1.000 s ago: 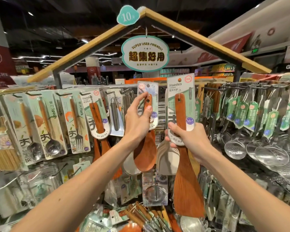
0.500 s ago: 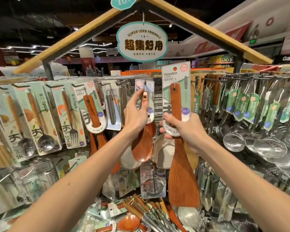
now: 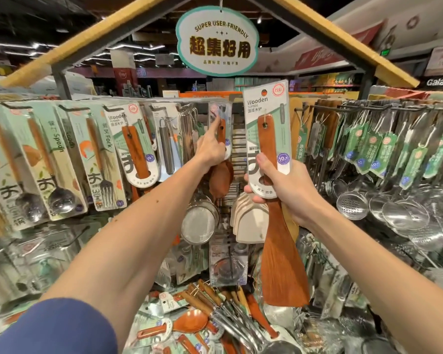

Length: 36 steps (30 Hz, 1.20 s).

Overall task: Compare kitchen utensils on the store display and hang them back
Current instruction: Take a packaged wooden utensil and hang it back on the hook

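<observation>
The person stands facing the utensil display with both arms raised. The left hand point(image 3: 211, 150), just left of centre frame, grips the packaged wooden spoon point(image 3: 221, 180) at the handle: the lower fingers are curled round the pack, and the index finger is extended upward along the backing card, its tip near the card's top edge. The spoon is upright against the rack, bowl downward, directly above a round mesh strainer point(image 3: 200, 223). Whether the card's hole sits on a hook cannot be determined. The right hand point(image 3: 287, 186), right of centre, is clenched round the handle of the wooden turner point(image 3: 279, 264) and the lower end of its card point(image 3: 265, 103). The turner is held upright in front of the rack and apart from it, blade down, with the card top reaching just below the hanging oval sign point(image 3: 216, 42) at upper centre. An identical carded turner point(image 3: 136, 152) hangs left of the left hand, followed further left by a fork pack point(image 3: 100, 159) and spoon packs point(image 3: 51, 162). Metal skimmers point(image 3: 353, 205) with green tags hang at right of frame. Loose utensils point(image 3: 215, 310) lie heaped at bottom centre. A blue sleeve point(image 3: 49, 328) covers the left upper arm at lower left.
</observation>
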{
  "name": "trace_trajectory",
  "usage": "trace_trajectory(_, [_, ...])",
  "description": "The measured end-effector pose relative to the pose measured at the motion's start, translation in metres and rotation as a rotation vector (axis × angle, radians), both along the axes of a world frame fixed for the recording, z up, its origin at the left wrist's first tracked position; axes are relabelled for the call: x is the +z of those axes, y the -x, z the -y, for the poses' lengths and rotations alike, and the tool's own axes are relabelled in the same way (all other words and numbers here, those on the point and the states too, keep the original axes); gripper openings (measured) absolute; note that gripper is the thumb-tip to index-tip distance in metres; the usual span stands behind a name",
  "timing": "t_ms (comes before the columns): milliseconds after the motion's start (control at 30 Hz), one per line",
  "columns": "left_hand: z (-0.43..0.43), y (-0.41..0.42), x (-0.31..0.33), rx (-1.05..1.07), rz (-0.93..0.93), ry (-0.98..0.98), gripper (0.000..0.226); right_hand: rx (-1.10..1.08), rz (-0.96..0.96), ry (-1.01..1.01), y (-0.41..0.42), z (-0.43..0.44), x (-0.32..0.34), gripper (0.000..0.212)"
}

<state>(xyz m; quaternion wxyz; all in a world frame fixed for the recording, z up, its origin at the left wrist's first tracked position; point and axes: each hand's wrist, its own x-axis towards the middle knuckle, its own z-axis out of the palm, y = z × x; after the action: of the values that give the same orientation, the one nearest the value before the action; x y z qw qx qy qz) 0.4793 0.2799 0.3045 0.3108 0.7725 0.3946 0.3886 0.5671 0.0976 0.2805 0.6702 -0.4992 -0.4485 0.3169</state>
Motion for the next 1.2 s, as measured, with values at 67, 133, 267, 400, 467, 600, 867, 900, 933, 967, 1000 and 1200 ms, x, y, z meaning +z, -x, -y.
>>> trace_trajectory(67, [0.001, 0.005, -0.001, 0.000, -0.043, 0.008, 0.068, -0.008, 0.006, 0.004, 0.002, 0.003, -0.001, 0.033])
trace_trajectory(133, [0.012, 0.015, -0.002, -0.009, -0.022, 0.016, 0.051, -0.019, 0.017, 0.004, 0.006, 0.005, -0.004, 0.027])
trace_trajectory(267, [0.068, 0.049, -0.018, -0.185, 0.208, 0.104, 0.030, -0.106, 0.143, 0.009, 0.019, 0.009, -0.025, 0.018])
trace_trajectory(400, [0.116, 0.099, -0.048, -0.254, 0.275, 0.155, 0.033, -0.047, 0.240, 0.071, 0.048, 0.008, -0.054, 0.019])
trace_trajectory(467, [0.124, 0.122, -0.069, -0.266, 0.268, 0.131, 0.025, 0.011, 0.303, 0.087, 0.070, 0.004, -0.068, 0.014])
trace_trajectory(600, [0.109, 0.161, -0.099, -0.167, 0.324, 0.163, 0.019, 0.140, 0.315, 0.133, 0.112, -0.015, -0.093, 0.003])
trace_trajectory(867, [0.040, 0.214, -0.110, 0.170, 0.291, 0.252, 0.025, 0.089, 0.266, 0.078, 0.155, -0.051, -0.090, 0.020])
trace_trajectory(900, [0.029, 0.215, -0.113, 0.198, 0.221, 0.246, 0.018, 0.075, 0.269, 0.072, 0.156, -0.055, -0.086, 0.020])
trace_trajectory(933, [0.021, 0.213, -0.115, 0.213, 0.132, 0.249, 0.022, 0.061, 0.270, 0.064, 0.157, -0.058, -0.082, 0.020])
trace_trajectory(967, [0.014, 0.210, -0.117, 0.213, 0.073, 0.245, 0.031, 0.040, 0.271, 0.058, 0.157, -0.062, -0.078, 0.019])
trace_trajectory(1000, [0.007, 0.206, -0.119, 0.200, 0.038, 0.244, 0.040, 0.013, 0.269, 0.057, 0.156, -0.065, -0.076, 0.019])
trace_trajectory(1200, [-0.024, 0.183, -0.132, 0.072, 0.007, 0.228, 0.046, -0.070, 0.257, 0.053, 0.147, -0.071, -0.078, 0.014])
